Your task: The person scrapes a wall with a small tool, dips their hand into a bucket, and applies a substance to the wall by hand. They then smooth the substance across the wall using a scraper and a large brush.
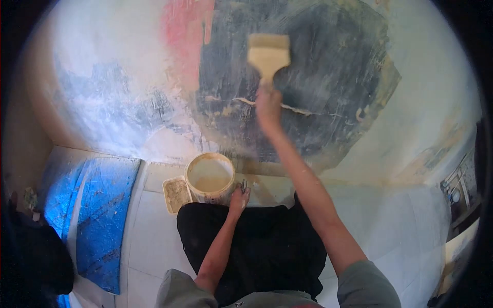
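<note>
My right hand is closed round the handle of a wide flat paintbrush, slightly blurred, its bristles pointing up in front of the wall. Behind it is a large dark grey patch with a pale ragged crack running across. My left hand is low beside a round plastic bucket, fingers curled. Something small and dark shows at those fingers, too small to name. Pale liquid stands in the bucket. Against its left side sits a small rectangular tray with a crusted, brownish inside.
A blue sheet, stained and dusty, lies on the floor at left. White tiles cover the floor along the wall. Pink paint shows left of the dark patch. Assorted items stand at the right edge.
</note>
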Motion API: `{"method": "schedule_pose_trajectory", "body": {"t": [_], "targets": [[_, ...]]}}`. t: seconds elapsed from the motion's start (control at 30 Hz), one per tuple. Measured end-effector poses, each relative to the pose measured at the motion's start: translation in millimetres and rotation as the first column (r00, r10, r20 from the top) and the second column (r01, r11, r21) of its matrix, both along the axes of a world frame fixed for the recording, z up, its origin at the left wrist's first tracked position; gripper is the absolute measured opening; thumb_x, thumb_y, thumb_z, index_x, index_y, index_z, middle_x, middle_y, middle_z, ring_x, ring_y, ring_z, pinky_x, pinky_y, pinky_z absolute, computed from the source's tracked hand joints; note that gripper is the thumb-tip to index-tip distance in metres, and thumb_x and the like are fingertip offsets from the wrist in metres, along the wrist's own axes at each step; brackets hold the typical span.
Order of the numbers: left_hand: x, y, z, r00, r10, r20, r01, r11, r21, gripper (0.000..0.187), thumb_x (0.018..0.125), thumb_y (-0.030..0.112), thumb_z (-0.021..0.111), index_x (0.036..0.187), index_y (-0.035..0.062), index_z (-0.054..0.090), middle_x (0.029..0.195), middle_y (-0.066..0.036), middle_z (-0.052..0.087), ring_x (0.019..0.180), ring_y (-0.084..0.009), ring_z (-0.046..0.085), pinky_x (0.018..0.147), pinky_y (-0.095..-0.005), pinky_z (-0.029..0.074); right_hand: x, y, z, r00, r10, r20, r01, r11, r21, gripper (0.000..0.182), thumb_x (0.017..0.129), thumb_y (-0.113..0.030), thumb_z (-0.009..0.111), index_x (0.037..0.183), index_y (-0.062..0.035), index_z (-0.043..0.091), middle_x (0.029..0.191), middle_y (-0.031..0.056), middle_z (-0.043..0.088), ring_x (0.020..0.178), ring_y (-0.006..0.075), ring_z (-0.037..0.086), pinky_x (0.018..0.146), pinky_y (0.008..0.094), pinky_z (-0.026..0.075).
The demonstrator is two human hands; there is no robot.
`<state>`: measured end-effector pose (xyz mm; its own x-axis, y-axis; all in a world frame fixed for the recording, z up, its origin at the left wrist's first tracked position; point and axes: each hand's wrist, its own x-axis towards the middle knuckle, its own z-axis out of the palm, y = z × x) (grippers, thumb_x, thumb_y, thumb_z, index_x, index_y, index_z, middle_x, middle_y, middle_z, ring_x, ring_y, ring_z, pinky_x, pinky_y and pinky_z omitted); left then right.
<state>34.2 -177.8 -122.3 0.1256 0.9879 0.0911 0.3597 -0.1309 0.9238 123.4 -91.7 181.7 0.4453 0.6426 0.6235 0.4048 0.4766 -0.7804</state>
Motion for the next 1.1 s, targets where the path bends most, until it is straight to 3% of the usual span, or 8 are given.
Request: {"method": "schedule_pose_trajectory", "body": {"t": [0.2, 0.33, 0.47, 0.67, 0.77, 0.93, 1.03, 1.1], "targets": [[5, 8, -4, 0.997, -0.041, 0.07, 0.051, 0.987, -0.153, 0.044, 0.082, 0.028, 0.053, 0.107, -0.0072, 0.048, 0.094, -0.03, 0.057, 0.096, -0.0422, 0.054, 0.08, -0.043, 0.042, -102, 18, 17, 0.994, 0.111, -0.007, -0.109, 0.988, 0.109, 0.033, 0.087, -0.025, 0.048, 0.081, 0.0054, 0.058, 0.063, 0.0216, 0.056, 0.055, 0.0194, 0.051, 0.054, 0.0362, 0.039], [2, 22, -52, 0.958, -0.073, 0.277, 0.117, 0.982, -0.145, 0.041, 0.081, 0.025, 0.054, 0.107, -0.0061, 0.049, 0.093, -0.025, 0.058, 0.091, -0.0336, 0.057, 0.079, -0.0391, 0.043, -140, 102, 81, 0.985, -0.118, -0.128, 0.162, 0.888, 0.43, 0.025, 0.082, -0.019, 0.043, 0.078, -0.0019, 0.061, 0.076, 0.0165, 0.062, 0.069, 0.0218, 0.055, 0.056, 0.0348, 0.041], [9, 27, -50, 0.922, -0.258, 0.287, 0.326, 0.919, -0.222, 0.04, 0.081, 0.025, 0.054, 0.106, -0.006, 0.049, 0.092, -0.024, 0.058, 0.089, -0.033, 0.057, 0.078, -0.039, 0.043, -259, 351, 35, 0.955, -0.288, -0.065, 0.293, 0.903, 0.315, 0.02, 0.083, -0.017, 0.044, 0.088, -0.0038, 0.059, 0.088, 0.0166, 0.06, 0.08, 0.027, 0.054, 0.066, 0.0381, 0.042], [6, 23, -65, 0.922, -0.17, 0.349, 0.256, 0.942, -0.217, 0.039, 0.081, 0.025, 0.054, 0.104, -0.0056, 0.05, 0.09, -0.023, 0.058, 0.087, -0.0319, 0.057, 0.077, -0.0389, 0.043, -222, 124, 6, 0.994, -0.094, 0.064, 0.077, 0.97, 0.23, 0.022, 0.083, -0.014, 0.046, 0.102, -0.0066, 0.055, 0.104, 0.0169, 0.057, 0.097, 0.0347, 0.052, 0.08, 0.0429, 0.042], [4, 18, -72, 0.922, -0.056, 0.382, 0.095, 0.992, -0.085, 0.038, 0.08, 0.025, 0.054, 0.103, -0.0054, 0.05, 0.089, -0.023, 0.058, 0.085, -0.0314, 0.057, 0.076, -0.0388, 0.043, -213, 61, -34, 0.96, 0.04, -0.277, -0.036, 0.999, 0.02, 0.023, 0.082, -0.011, 0.046, 0.099, -0.0081, 0.061, 0.09, 0.0171, 0.06, 0.085, 0.0331, 0.057, 0.075, 0.0426, 0.044], [5, 14, -78, 0.914, -0.019, 0.404, -0.025, 0.994, 0.104, 0.037, 0.08, 0.024, 0.054, 0.102, -0.0051, 0.05, 0.087, -0.022, 0.058, 0.083, -0.0304, 0.057, 0.075, -0.0387, 0.043, -171, -1, -127, 0.994, 0.032, -0.106, -0.073, 0.907, -0.414, 0.039, 0.089, -0.029, 0.042, 0.087, 0.0055, 0.059, 0.081, 0.0288, 0.058, 0.079, 0.0447, 0.056, 0.07, 0.047, 0.043], [7, 16, -78, 0.914, -0.043, 0.404, -0.028, 0.985, 0.167, 0.036, 0.08, 0.024, 0.054, 0.101, -0.005, 0.05, 0.086, -0.021, 0.058, 0.081, -0.0299, 0.057, 0.075, -0.0387, 0.043, -146, -11, -146, 0.983, 0.144, -0.114, -0.182, 0.842, -0.507, 0.037, 0.088, -0.028, 0.044, 0.074, 0.0049, 0.055, 0.055, 0.0141, 0.052, 0.056, 0.0261, 0.055, 0.053, 0.0388, 0.042], [8, 16, -51, 0.953, -0.009, 0.303, -0.036, 0.989, 0.143, 0.035, 0.08, 0.025, 0.054, 0.098, -0.0045, 0.05, 0.085, -0.021, 0.058, 0.08, -0.0307, 0.057, 0.074, -0.0395, 0.043, -128, -33, -113, 0.701, 0.256, -0.665, -0.679, 0.523, -0.515, 0.025, 0.087, -0.022, 0.045, 0.072, -0.0035, 0.051, 0.049, 0.0007, 0.04, 0.046, 0.01, 0.043, 0.041, 0.0264, 0.034]]}}
